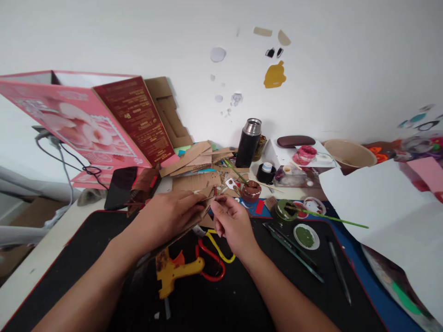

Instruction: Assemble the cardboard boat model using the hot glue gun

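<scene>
My left hand [169,213] is closed over a piece of brown cardboard [206,210], gripping it from the left with the fingers bent over its face. From the other side my right hand [233,220] pinches the same piece near its upper right end. Parts of the cardboard are hidden behind my fingers. Below the hands, scissors [212,272] with red and yellow handles lie on a black mat [249,299]. A yellow glue gun [180,275] rests beside them, to the left.
Cardboard scraps [195,180] pile up behind my hands. Open jars of brown paint [251,193] and green paint [284,210] stand to the right, near a box cutter [294,252] and a pen [339,272]. A black flask [248,145] and a pink box [83,124] stand by the wall.
</scene>
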Action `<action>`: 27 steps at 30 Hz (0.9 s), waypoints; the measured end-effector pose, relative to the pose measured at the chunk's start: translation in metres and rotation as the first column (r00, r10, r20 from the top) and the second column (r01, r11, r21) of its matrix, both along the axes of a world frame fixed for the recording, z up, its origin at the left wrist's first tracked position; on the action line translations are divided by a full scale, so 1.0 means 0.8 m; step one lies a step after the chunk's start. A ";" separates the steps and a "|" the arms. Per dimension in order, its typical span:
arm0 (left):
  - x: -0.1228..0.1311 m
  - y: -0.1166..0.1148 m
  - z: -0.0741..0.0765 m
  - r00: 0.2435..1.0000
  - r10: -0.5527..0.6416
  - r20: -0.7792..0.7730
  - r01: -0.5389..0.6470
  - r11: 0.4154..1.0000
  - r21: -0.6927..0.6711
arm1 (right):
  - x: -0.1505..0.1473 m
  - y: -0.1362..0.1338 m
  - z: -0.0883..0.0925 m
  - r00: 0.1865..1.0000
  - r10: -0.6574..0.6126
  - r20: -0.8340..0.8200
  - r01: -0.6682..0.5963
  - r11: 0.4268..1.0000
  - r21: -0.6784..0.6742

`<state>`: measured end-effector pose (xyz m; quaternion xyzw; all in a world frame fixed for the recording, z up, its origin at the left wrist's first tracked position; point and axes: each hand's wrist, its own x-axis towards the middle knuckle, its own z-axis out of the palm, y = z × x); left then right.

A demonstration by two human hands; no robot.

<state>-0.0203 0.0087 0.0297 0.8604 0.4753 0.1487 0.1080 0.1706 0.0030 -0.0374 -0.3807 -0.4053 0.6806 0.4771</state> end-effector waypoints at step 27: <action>-0.069 0.005 0.040 0.930 0.258 0.262 -0.283 0.957 0.061 | -0.033 -0.055 -0.013 0.251 -0.028 0.967 -0.885 0.399 0.242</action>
